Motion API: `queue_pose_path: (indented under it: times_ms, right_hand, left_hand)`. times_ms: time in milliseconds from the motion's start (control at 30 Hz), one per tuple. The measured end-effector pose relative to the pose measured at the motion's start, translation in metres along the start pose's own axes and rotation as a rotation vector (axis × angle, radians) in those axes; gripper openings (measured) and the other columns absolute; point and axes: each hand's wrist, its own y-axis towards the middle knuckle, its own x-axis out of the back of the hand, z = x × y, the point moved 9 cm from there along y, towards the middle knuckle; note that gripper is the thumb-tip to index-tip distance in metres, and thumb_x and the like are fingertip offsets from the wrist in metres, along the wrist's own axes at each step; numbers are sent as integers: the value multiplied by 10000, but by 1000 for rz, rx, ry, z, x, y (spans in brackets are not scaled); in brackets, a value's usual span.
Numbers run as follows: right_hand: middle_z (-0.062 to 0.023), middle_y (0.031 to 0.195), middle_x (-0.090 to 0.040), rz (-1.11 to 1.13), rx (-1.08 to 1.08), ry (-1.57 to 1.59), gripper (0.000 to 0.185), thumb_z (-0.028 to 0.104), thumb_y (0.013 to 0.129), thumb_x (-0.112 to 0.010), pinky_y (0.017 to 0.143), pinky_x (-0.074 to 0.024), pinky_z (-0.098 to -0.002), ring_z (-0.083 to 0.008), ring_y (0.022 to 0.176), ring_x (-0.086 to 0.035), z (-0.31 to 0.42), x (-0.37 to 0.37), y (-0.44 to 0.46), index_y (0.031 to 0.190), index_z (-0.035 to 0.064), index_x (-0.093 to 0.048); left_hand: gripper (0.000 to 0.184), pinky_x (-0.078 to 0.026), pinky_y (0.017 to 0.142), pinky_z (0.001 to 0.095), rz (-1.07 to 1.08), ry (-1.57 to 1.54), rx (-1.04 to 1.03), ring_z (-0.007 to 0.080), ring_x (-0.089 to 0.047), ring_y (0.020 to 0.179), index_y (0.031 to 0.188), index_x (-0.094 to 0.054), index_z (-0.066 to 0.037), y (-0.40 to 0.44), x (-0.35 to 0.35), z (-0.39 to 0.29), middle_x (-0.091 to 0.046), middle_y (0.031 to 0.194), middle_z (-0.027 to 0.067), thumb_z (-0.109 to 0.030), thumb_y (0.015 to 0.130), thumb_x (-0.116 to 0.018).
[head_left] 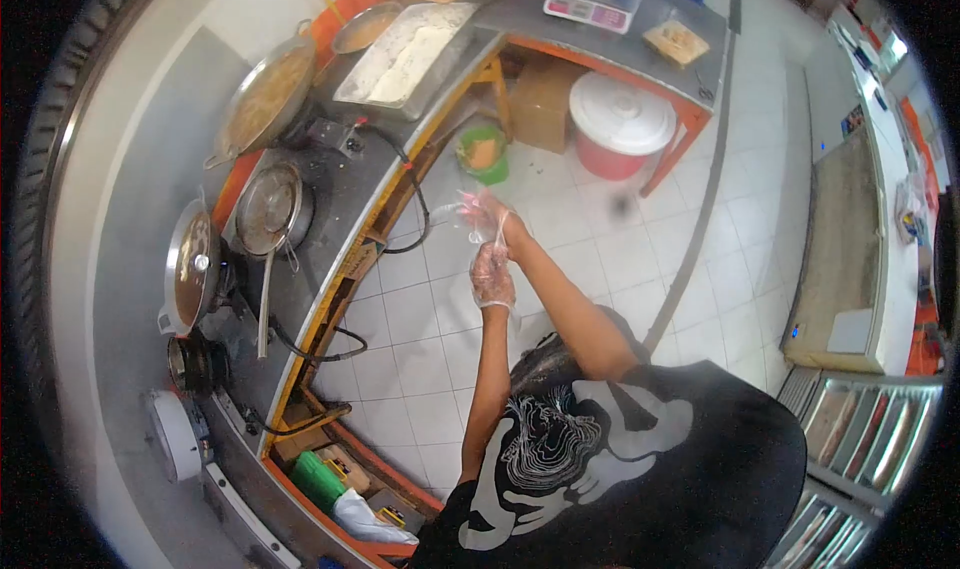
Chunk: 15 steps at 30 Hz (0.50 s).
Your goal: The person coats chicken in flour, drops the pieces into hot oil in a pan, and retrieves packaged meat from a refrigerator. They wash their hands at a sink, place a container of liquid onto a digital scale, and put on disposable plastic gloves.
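Both hands are held out in front of me over the tiled floor, close together, in clear plastic gloves. My left hand (492,277) is closed, its fingers drawn in near the other wrist and gripping the loose film of the right hand's plastic glove (502,226). My right hand (484,212) is just beyond it, fingers stretched out inside the glove, with slack film past the fingertips. The exact finger contact is partly hidden by glare and folds.
On the left counter stand a wide pan (265,99), a strainer (268,209), another pan (192,269) and a metal tray of white powder (405,59). A green bin (483,154) and a white-lidded red tub (622,124) stand on the floor. A scale (588,12) sits on the far table.
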Motion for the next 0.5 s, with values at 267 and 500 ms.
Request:
queue_pose_path:
  times_ms: [267,500]
  right_hand:
    - [-162,1323,-495,-245,-21,-186,798,682,871,-377,918,-451,-477,-283,1078,-560,-9,35,-6,1278,7,-501]
    - [-203,1174,-556,-102,-296,359,987,846,759,-286,794,-465,-454,-331,853,-594,-78,74,23,1273,33,-506]
  left_hand:
    - [243,-430,743,275,102,-216,58,115,-483,774,894,-580,-41,-13,-22,29,-538,783,-10,-268,959,-526]
    - [181,-429,761,275,235,36,53,126,-484,772,904,-578,-49,-26,-28,4,-538,792,21,-221,947,-543]
